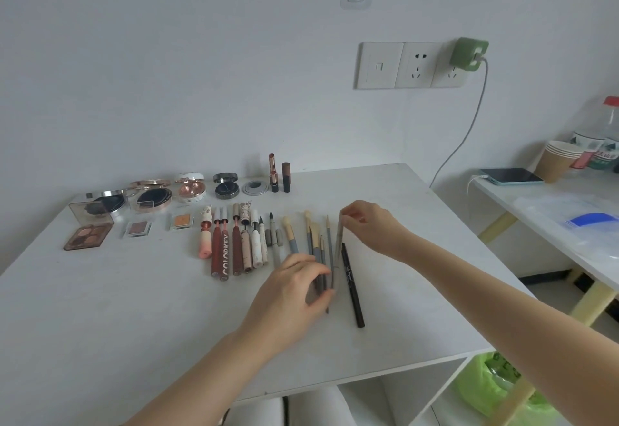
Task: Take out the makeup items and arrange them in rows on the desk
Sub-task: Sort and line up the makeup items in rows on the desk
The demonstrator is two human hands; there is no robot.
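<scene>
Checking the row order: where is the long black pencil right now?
In the head view the black pencil lies flat on the desk at the right end of the front row, just right of the grey brushes that both hands are straightening.

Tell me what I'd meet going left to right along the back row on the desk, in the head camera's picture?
Dark mirrored compact → rose-gold compact → white compact → black compact → silver ring lid → open lipstick → brown lipstick tube.
</scene>
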